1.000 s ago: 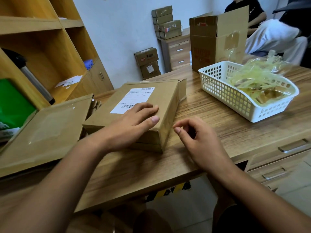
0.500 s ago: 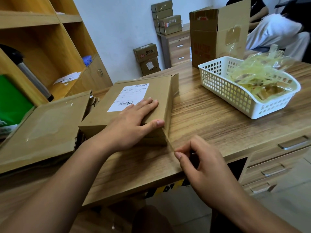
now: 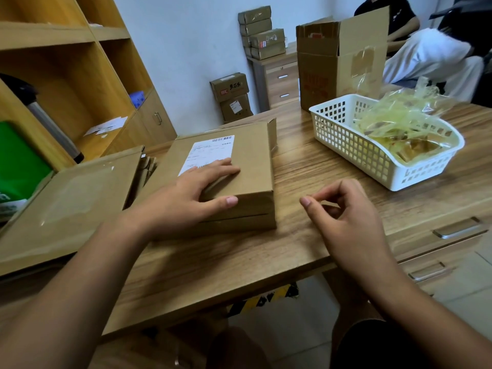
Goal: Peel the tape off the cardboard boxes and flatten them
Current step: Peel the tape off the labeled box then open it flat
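Desk [image 3: 306,169]: 2 whole boxes [image 3: 239,166] [image 3: 319,70], 1 basket [image 3: 346,145]; 2 hands [image 3: 186,198] [image 3: 348,219].

White shipping label [image 3: 210,153] on cardboard box [image 3: 250,169]: barcode visible, print too small to read. Floor box [image 3: 230,86] behind it: dark characters, not legible.

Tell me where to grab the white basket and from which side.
Pinch the basket by the rim at its left end, reaching in from above and from the left. That end is bare and its rim is free, while peeled tape heaps over the right end.
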Demonstrator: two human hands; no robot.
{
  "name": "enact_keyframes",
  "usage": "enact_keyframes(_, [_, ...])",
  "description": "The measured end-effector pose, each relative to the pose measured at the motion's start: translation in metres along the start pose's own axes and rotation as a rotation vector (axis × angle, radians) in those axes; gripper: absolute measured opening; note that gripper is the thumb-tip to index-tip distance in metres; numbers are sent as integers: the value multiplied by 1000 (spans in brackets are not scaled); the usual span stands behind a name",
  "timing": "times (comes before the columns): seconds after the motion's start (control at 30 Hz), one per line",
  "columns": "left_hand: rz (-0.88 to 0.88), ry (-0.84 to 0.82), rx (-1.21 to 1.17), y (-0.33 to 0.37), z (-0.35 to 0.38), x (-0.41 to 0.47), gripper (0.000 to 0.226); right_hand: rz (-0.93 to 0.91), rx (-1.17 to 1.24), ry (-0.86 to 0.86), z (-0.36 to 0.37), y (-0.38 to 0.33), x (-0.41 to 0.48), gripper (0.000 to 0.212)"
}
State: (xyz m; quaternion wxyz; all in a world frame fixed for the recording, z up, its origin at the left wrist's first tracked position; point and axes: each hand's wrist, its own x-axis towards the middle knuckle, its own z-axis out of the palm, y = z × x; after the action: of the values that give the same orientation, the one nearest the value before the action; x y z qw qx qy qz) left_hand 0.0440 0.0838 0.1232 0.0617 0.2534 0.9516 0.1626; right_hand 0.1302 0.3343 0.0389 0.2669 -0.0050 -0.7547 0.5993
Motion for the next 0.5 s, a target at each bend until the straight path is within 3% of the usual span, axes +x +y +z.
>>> enact_keyframes(0.2, [3,72,22,-1,11,1,59,-1,156,1,-2,3,5,18])
enact_keyframes(0.5, [-44,146,-11,14,18,12,54,-92,209,-161,17,-6,-31,19])
